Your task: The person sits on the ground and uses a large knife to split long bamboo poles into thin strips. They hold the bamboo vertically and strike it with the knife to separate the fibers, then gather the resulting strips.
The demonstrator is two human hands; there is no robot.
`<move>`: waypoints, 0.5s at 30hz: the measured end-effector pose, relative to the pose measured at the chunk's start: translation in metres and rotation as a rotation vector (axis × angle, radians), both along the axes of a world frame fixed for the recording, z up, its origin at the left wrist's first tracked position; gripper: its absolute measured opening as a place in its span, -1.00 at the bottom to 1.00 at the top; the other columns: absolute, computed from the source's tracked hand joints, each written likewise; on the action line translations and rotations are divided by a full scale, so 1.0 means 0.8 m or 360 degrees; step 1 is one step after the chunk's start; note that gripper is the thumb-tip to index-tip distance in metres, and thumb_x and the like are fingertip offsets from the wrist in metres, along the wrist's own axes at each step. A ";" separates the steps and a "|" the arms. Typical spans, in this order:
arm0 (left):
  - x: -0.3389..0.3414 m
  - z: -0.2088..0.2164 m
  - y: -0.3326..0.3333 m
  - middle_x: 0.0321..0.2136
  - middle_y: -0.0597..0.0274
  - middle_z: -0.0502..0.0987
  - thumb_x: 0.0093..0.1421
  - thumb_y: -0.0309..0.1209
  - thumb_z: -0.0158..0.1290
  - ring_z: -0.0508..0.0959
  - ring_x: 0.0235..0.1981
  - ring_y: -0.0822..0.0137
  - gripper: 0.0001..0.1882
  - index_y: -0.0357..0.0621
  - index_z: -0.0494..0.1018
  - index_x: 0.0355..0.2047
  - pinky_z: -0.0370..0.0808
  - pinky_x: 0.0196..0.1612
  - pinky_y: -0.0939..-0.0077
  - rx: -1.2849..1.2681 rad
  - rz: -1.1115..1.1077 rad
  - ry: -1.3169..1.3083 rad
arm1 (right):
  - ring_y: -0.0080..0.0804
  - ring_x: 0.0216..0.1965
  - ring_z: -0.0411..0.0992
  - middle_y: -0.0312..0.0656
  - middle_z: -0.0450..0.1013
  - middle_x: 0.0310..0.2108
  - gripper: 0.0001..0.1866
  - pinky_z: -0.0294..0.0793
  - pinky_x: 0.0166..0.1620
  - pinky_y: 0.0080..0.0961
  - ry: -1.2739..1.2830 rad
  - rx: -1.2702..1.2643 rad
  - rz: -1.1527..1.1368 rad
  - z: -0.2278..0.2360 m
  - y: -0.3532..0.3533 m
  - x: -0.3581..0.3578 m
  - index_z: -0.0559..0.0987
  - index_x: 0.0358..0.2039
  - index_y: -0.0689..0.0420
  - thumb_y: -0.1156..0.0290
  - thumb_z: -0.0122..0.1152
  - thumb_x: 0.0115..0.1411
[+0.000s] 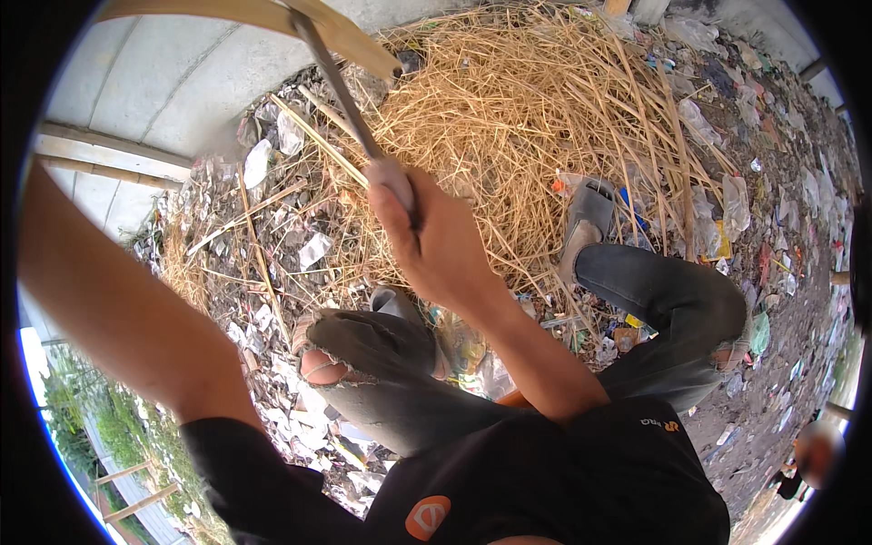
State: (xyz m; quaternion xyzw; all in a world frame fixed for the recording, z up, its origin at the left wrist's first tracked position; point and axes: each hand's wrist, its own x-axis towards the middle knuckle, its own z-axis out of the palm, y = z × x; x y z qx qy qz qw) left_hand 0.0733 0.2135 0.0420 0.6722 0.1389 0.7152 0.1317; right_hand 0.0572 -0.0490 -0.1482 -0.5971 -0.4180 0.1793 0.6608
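My right hand [440, 238] is closed round the handle of a long-bladed knife [338, 86], its blade pointing up and to the left. Near its tip, the blade crosses a pale split bamboo strip [227, 11] at the top of the view; I cannot tell how deep it sits in the strip. My left forearm [118, 300] reaches up along the left side, and its hand is beyond the picture's rim. Beyond my right hand lies a heap of thin straw-coloured bamboo shavings [509, 109].
My bent legs [391, 372] and a grey shoe [590, 213] frame the ground before me. Plastic scraps [315, 250] and loose bamboo pieces [254, 227] litter the soil. A pale panel wall [173, 77] stands at the upper left. Another person [817, 454] is at the lower right rim.
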 end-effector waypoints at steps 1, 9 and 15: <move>0.000 -0.056 0.009 -0.08 -0.23 0.57 0.44 0.11 -0.24 0.62 -0.05 -0.01 -0.22 -0.45 0.14 0.28 0.55 0.02 0.13 -0.0170 0.0073 0.0018 | -0.32 -0.79 0.37 -0.21 0.41 -0.73 -0.34 0.33 -0.71 -0.27 0.0127 -0.0620 0.0218 -0.081 0.001 0.002 0.50 -0.28 0.16 -0.23 -0.26 0.45; 0.019 -0.333 0.012 0.04 -0.29 0.52 0.34 0.26 -0.09 0.54 0.11 -0.02 -0.02 -0.44 0.04 0.36 0.42 0.22 0.14 -0.1427 -0.0359 -0.0065 | -0.11 -0.71 0.39 -0.02 0.34 -0.79 -0.17 0.34 -0.56 -0.13 0.0212 -0.1094 0.0007 -0.313 0.005 0.042 0.51 -0.64 0.29 -0.28 -0.13 0.39; 0.027 -0.183 0.016 -0.31 -0.06 0.63 0.41 0.09 -0.08 0.67 -0.29 0.21 -0.32 -0.48 0.44 -0.04 0.64 -0.24 0.26 -0.1190 -0.0460 0.0197 | 0.14 -0.40 0.56 0.16 0.54 -0.52 -0.29 0.49 -0.29 -0.07 0.0223 -0.0906 -0.0124 -0.339 -0.023 0.003 0.63 -0.37 0.30 -0.22 -0.02 0.37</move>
